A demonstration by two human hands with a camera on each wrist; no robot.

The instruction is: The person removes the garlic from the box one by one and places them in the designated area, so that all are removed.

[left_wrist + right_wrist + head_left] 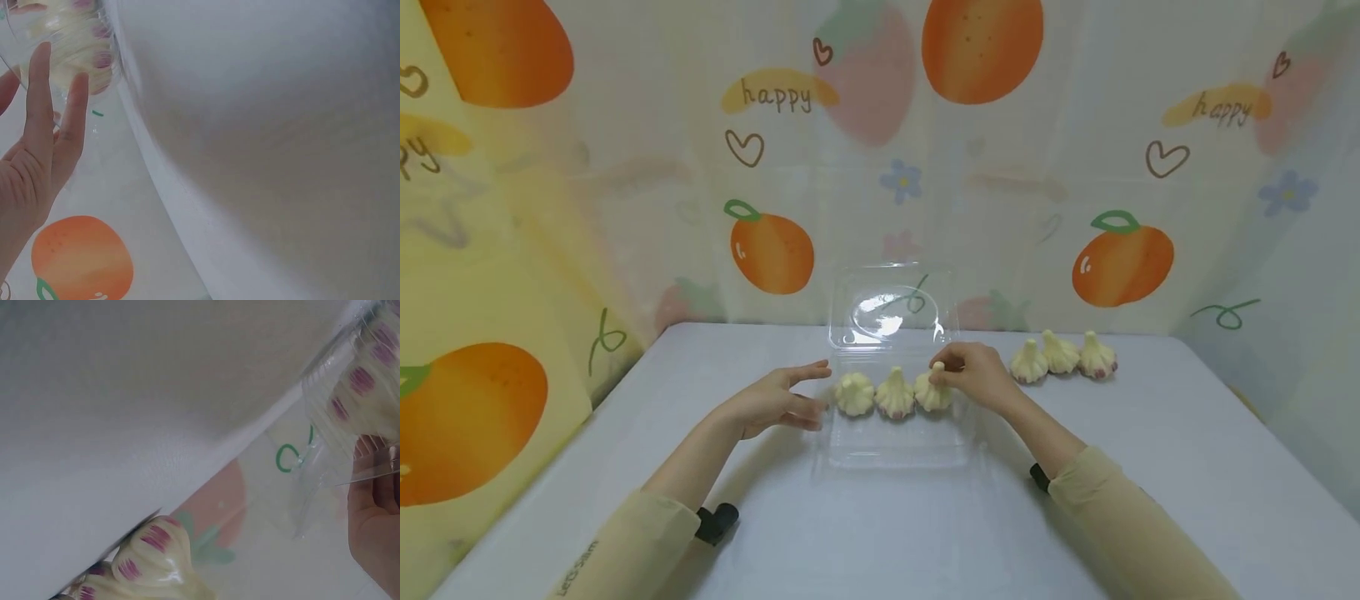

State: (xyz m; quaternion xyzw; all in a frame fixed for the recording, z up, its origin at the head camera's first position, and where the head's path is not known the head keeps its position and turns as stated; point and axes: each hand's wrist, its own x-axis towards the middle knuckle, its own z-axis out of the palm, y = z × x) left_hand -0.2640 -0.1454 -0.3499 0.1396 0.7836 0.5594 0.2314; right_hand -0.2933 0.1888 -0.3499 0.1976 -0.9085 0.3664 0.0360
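A clear plastic clamshell box lies on the table with its lid raised at the back. Three garlic bulbs sit in a row inside: a left bulb, a middle bulb and a right bulb. My right hand pinches the right bulb by its stem, over the box's right side. At the box's left side is my left hand, fingers spread and holding nothing. The left wrist view shows those fingers beside the clear wall; whether they touch it I cannot tell.
Three more garlic bulbs stand close together at the back right of the white table, beyond my right hand. A fruit-patterned curtain hangs behind the table. Dark wrist devices show at the sleeves.
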